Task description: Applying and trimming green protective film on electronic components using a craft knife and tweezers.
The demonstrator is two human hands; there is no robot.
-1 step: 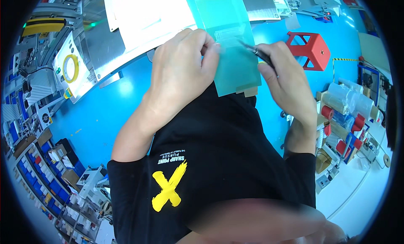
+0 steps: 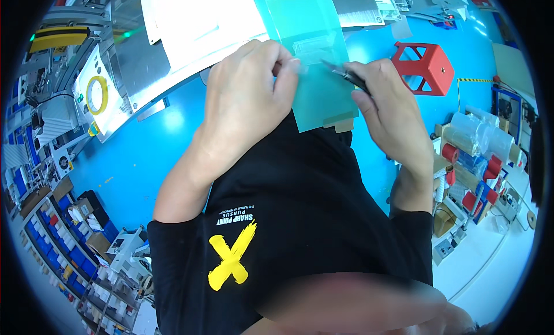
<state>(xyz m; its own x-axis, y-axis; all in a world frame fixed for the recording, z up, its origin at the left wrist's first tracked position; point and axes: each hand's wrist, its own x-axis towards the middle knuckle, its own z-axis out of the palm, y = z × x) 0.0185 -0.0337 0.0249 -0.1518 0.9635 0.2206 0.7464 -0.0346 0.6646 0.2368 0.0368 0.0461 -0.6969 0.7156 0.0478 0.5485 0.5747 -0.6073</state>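
A translucent green sheet point(image 2: 323, 98) hangs over the near edge of the bench. A small clear film piece point(image 2: 314, 46) lies on it. My left hand point(image 2: 248, 92) is closed at the sheet's left edge, thumb and forefinger pinched together. Those fingertips are blurred, and what they hold cannot be made out. On the other side, my right hand point(image 2: 395, 107) is closed around a slim dark pointed tool point(image 2: 352, 78). Its tip points left over the sheet, just below the film piece. A beige scrap point(image 2: 344, 126) shows under the sheet's lower corner.
The bench carries a bright white panel point(image 2: 202, 23). To its left, a yellow tape roll point(image 2: 97, 95) rests on a white board. A red stool point(image 2: 424, 69) stands on the blue floor at right. Clear rolls point(image 2: 468, 133) and red rolls crowd the right side; shelving point(image 2: 63, 260) stands lower left.
My right hand has shifted slightly, and the dark tool's tip has moved a little left and down over the green sheet. My left hand stays nearly in place.
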